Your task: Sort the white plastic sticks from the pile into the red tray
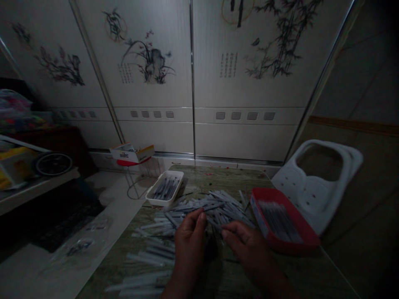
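Observation:
My left hand (190, 234) and my right hand (245, 241) are close together above the table, both with thumb and fingertips pinched. Between them runs a thin grey pen (213, 223), one end at each hand; the dim light hides its details. Just beyond my hands lies a loose heap of pale, slim pen barrels (229, 205). More pale barrels (149, 257) lie in rough rows left of my left hand. To the right, a red box (307, 226) holds a bundle of pens (279, 220). A white tray (151, 199) at the far left holds dark-cored pens (167, 189).
A folded white plastic chair (311, 187) leans beside the table's right edge. Behind the far left corner, a shoebox (132, 154) sits on a red stool (127, 163). Sliding wardrobe doors (156, 95) close off the back. A clear plastic bag (82, 245) lies on the floor.

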Demonstrator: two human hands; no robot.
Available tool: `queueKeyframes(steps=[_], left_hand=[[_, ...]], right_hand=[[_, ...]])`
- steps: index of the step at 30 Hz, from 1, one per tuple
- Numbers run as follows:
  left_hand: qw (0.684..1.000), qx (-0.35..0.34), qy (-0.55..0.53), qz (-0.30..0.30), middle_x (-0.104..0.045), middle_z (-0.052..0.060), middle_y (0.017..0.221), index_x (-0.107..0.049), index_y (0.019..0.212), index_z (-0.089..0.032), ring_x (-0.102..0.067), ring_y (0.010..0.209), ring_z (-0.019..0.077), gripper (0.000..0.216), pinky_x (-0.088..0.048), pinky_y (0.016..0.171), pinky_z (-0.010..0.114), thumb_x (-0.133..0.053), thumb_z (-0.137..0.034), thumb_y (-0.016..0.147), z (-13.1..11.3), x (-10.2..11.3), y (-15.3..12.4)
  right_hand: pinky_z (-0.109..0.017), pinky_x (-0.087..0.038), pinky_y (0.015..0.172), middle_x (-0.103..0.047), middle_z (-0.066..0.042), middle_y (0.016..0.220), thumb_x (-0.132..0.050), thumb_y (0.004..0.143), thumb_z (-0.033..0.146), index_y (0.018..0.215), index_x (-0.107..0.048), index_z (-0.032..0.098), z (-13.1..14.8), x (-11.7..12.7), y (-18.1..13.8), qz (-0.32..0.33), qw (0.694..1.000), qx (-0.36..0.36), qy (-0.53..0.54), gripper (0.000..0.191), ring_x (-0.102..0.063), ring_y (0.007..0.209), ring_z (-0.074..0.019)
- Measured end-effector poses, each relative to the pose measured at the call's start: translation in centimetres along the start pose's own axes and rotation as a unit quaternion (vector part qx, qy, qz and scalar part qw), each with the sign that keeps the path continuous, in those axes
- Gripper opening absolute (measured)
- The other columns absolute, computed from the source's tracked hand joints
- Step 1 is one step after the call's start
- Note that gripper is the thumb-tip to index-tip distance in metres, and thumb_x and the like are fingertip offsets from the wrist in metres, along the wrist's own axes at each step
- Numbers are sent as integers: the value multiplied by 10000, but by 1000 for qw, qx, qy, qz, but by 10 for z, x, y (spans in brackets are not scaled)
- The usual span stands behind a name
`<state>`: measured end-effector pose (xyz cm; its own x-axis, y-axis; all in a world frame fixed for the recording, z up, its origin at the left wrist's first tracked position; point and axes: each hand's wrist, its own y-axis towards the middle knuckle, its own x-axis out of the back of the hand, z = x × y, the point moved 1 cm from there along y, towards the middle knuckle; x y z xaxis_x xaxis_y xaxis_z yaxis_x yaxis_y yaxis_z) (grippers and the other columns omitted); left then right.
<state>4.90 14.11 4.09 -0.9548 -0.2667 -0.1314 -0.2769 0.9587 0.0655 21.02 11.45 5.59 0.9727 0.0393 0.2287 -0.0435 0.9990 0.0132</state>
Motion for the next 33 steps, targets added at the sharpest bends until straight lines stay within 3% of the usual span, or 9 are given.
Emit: queueKeyframes(steps=[10, 16, 19, 22, 26, 30, 33], left_hand=[[999, 24, -3, -36, -776, 108, 1055, -780, 1099, -182, -703, 1006, 278, 454, -522, 929, 392, -761, -513, 789, -4, -1, 7], [999, 1, 34, -18, -762, 110, 1171, -770, 1152, -214, -674, 1144, 307, 456, -463, 1054, 434, -739, -524, 818, -5, -3, 7], [1000, 12, 18, 7, -739, 105, 1247, -733, 1246, -241, -662, 1184, 308, 524, -467, 1054, 432, -755, -525, 806, -4, -8, 5], [999, 32, 10, -6, -735, 106, 1245, -704, 1282, -236, -670, 1168, 307, 595, -484, 1033, 430, -789, -523, 768, -8, -9, 5], [998, 52, 8, -32, -744, 102, 1202, -711, 1224, -219, -672, 1149, 305, 569, -495, 1012, 426, -779, -544, 763, -12, -7, 7], [999, 29, 21, -40, -757, 98, 1147, -733, 1143, -205, -667, 1139, 307, 531, -499, 989, 406, -777, -557, 747, -17, -7, 6], [998, 47, 23, -41, -769, 101, 1086, -734, 1110, -193, -693, 1047, 307, 554, -524, 911, 395, -774, -580, 715, -21, -8, 4]], right_hand=[[-279, -465, 670, -713, -29, 867, -527, 981, 411, 1057, -703, 188, 11, -11, -4, 30, 999, 30, 4, 294, -654, 800, -197], [-261, -410, 613, -715, -2, 791, -546, 946, 322, 932, -721, 198, 8, 2, -3, 37, 994, 33, -95, 215, -650, 731, -175], [-265, -415, 647, -715, -1, 791, -605, 881, 282, 848, -718, 198, 11, 11, -2, -1, 989, 29, -145, 144, -661, 759, -181], [-280, -443, 684, -713, -26, 825, -609, 867, 318, 817, -716, 193, 15, 28, 3, -67, 985, 24, -154, 171, -665, 801, -203], [-301, -496, 738, -760, -72, 958, -559, 898, 421, 986, -724, 191, 8, 69, 11, -176, 977, -6, -120, 298, -703, 885, -236], [-309, -487, 755, -776, -77, 1020, -549, 905, 449, 1063, -728, 231, -7, 107, 15, -269, 930, -58, -245, 324, -716, 914, -241], [-287, -464, 712, -783, -65, 978, -542, 918, 450, 1043, -743, 263, -15, 119, 18, -274, 899, -106, -324, 302, -717, 881, -226]])
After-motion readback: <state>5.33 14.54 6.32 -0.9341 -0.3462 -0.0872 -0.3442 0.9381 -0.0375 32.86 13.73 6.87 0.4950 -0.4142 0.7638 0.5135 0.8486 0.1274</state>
